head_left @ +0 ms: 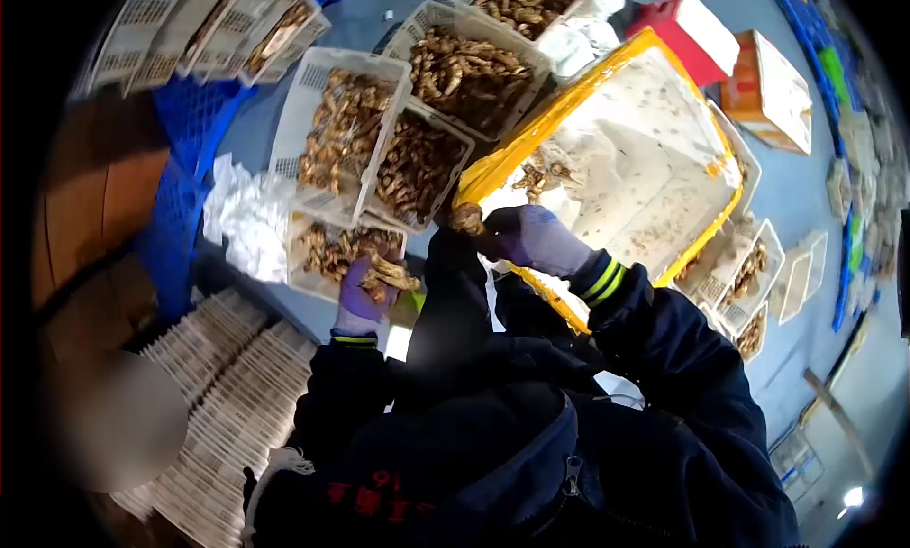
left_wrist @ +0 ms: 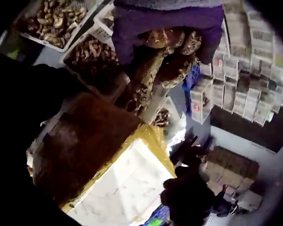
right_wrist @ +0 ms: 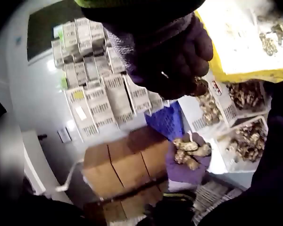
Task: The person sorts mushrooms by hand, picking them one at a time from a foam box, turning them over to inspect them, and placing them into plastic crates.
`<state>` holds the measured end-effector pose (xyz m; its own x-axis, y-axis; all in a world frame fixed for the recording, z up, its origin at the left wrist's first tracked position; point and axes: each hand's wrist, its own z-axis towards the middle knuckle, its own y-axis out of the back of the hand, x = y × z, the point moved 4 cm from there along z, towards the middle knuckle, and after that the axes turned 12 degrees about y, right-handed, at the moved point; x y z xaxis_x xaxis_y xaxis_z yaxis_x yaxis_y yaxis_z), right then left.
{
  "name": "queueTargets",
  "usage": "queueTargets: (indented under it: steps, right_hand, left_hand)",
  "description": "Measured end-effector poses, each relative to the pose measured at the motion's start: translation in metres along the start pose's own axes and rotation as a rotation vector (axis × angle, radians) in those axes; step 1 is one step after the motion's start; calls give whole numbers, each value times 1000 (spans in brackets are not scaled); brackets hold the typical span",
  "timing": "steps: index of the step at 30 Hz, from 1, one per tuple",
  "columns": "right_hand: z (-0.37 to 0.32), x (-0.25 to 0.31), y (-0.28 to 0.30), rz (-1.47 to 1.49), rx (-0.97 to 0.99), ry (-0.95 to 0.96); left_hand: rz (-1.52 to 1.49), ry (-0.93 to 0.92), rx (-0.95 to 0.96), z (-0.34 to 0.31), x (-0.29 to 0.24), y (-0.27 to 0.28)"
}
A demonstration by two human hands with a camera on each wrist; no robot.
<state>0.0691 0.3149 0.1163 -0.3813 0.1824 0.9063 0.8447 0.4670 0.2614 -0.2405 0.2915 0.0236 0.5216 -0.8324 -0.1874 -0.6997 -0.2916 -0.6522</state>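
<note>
My left hand [head_left: 356, 300], in a purple glove, holds several brown, thick-stalked mushrooms [head_left: 391, 278] over a small white basket [head_left: 301, 281]. They lie bunched in the palm with the fingers curled about them in the left wrist view, caps [left_wrist: 165, 37] near the glove. My right hand [head_left: 545, 241], gloved alike, grips one brown mushroom [head_left: 467, 219] by the near edge of a white foam box [head_left: 578, 88] with yellow tape round its rim. A small heap of mushrooms [head_left: 542, 173] lies in that box's left corner. In the right wrist view, dark fingers hide most of the gripped mushroom [right_wrist: 201, 87].
Several white baskets of mushrooms [head_left: 346, 121] stand left of and behind the foam box. Crumpled white plastic [head_left: 248, 216] lies at the left table edge. Stacked white baskets [head_left: 242, 396] stand at lower left. Red and orange boxes [head_left: 758, 88] sit at the back right.
</note>
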Motion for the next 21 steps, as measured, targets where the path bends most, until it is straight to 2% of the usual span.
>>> queueTargets:
  steps: [1,2,3,5,6,7,9,10,11,13,14,15,16,17,19,21]
  right_hand:
    - [9,4,-22,-155,38,141]
    - [16,13,-42,-180,90,139]
    - [26,10,-68,-246,174,220]
    - [43,21,-114,-349,360,358]
    - [55,12,-156,-318,294,450]
    - [60,19,-176,-276,276,521]
    - [70,36,-214,-197,245,666]
    - [71,47,-213,-117,197,586]
    - [76,47,-217,-100,212,541]
    - [91,43,-227,-132,295,486]
    - [88,53,-212,-106,308,433]
    - [89,41,-209,-165,308,528]
    - [90,29,-207,-224,301,622]
    - [81,42,-186,-61,333,252]
    - [73,6,-178,44,348,365]
    - [54,1,-159,-396,325,803]
  left_hand:
    - [-52,-58,-21,-28,-4,-4]
    - [-187,-89,169,-49,-6,-2]
    - [-149,-214,39,-71,-9,28]
    - [-187,-404,106,-103,-15,43]
    - [-76,-385,-144,-127,-17,57]
    - [-63,-416,-283,-144,-20,62]
    - [-14,-431,-312,-160,-27,85]
    - [10,-395,-327,-160,-32,119]
    - [-10,-326,-364,-159,-36,129]
    - [-230,-321,-625,-155,-41,155]
    - [-273,-330,-658,-153,-43,186]
    - [-275,-330,-613,-145,-47,222]
    - [-293,-338,-660,-139,-51,257]
    - [-307,-343,-709,-131,-53,278]
    - [-128,-371,-999,-142,-55,266]
    - [55,-276,-1075,-131,-59,275]
